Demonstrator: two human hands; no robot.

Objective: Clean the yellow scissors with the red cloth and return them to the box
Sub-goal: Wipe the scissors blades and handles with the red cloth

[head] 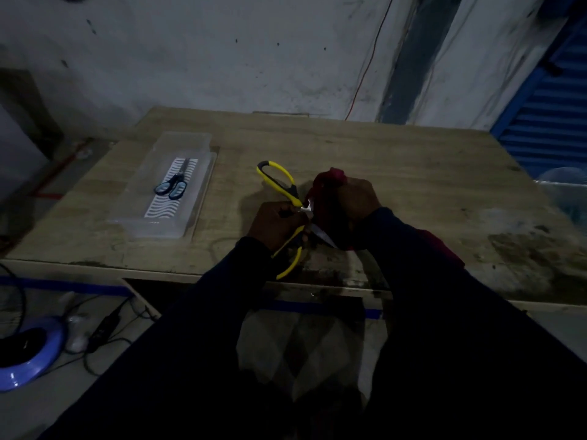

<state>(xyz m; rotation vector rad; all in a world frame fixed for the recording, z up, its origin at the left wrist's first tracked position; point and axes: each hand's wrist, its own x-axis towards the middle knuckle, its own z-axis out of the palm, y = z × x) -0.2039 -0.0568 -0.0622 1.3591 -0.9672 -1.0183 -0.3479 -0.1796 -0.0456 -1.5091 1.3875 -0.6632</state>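
Dark sleeves (222, 312) fill the bottom of my view, both arms reaching out over the near edge of the tabletop (397, 154). To the right of the box (208, 173) and well apart from it, the yellow scissors (279, 181) are held just above the wood with their handles spread wide. My left hand (276, 225) has its grip curled round the lower handle close to the pivot. My right hand (357, 200) has its grip bunched round the red cloth (327, 182), which looks wrapped over one blade. The other blade pokes out bare below the cloth. I judge the wiping to be under way and not finished, since that bare blade looks unwiped, though it is too dim to tell clean from dirty. The box lies open with a pair of blue scissors (173, 187) inside. Finishing the wipe, closing the scissors and carrying them left into the box all remain.
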